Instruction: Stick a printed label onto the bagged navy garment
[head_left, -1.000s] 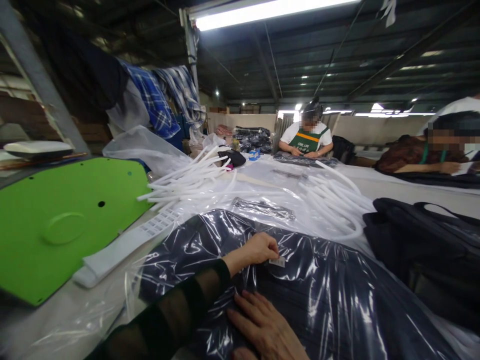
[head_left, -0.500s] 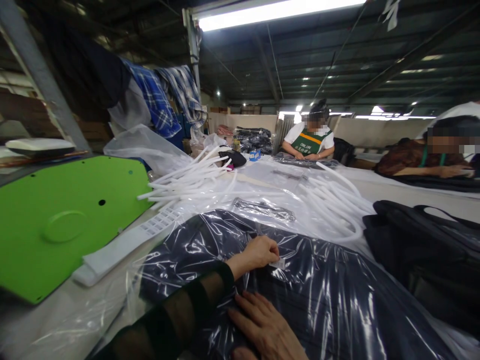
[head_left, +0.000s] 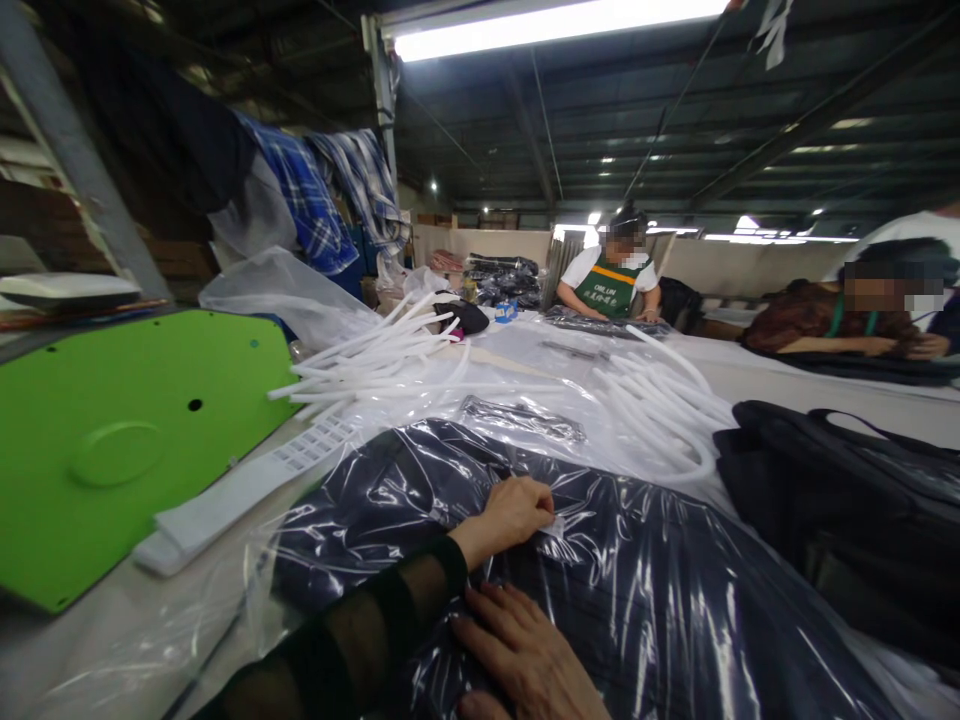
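A dark garment point(head_left: 637, 590) lies in a shiny clear plastic bag across the table in front of me. My left hand point(head_left: 517, 515), its arm in a dark green sheer-banded sleeve, rests on the bag with fingers curled and pinched together. At those fingertips is a small pale label point(head_left: 553, 526), lying against the plastic and partly covered by the hand. Nearer to me, my right hand point(head_left: 532, 650) presses flat on the bag, palm down, fingers stretched out and holding nothing. The bottom of the picture cuts off its wrist.
A green panel point(head_left: 150, 440) and a folded white strip point(head_left: 247, 490) lie to the left. White foam tubes point(head_left: 375, 350) spread behind the bag, with more white tubes point(head_left: 667, 410) at right. A black bag point(head_left: 847, 500) sits at right. Two co-workers work across the table.
The view has shifted slightly, so most things sit a little further left. My left hand stays at the label, which shows slightly tilted up. My right hand remains flat on the bag.
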